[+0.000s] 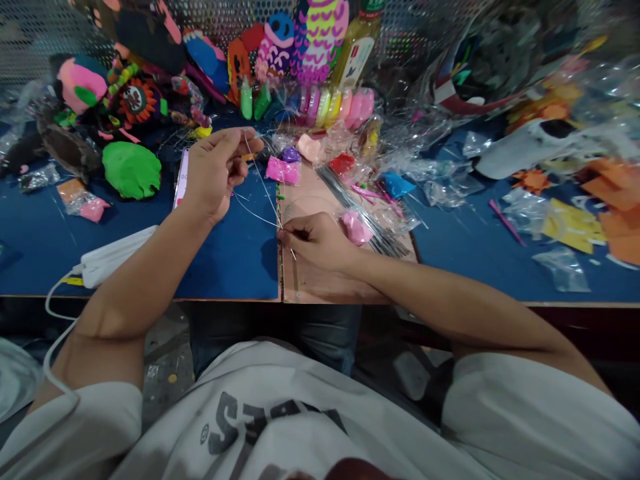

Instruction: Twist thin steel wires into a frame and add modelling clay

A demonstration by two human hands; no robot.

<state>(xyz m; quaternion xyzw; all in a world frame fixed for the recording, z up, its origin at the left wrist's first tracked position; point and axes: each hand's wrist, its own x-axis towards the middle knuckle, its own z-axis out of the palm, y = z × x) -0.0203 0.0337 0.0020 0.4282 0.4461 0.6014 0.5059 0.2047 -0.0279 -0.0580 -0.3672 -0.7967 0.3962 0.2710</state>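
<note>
A thin silvery wire runs slantwise between my two hands, and a second strand curves below it to the same spot. My left hand is raised over the blue tabletop with its fingertips pinched on the wire's upper end. Lower and to the right, my right hand pinches the wire where the strands meet, above the pinkish board. A short end sticks out below its fingertips. A bundle of straight grey wires lies on the board beyond my right hand, beside a pink clay lump.
Behind my left wrist lies a phone; a white power bank with a cable sits nearer. A green clay piece is at left. Clay figures, clay tubs and a bottle line the back. Plastic bags litter the right.
</note>
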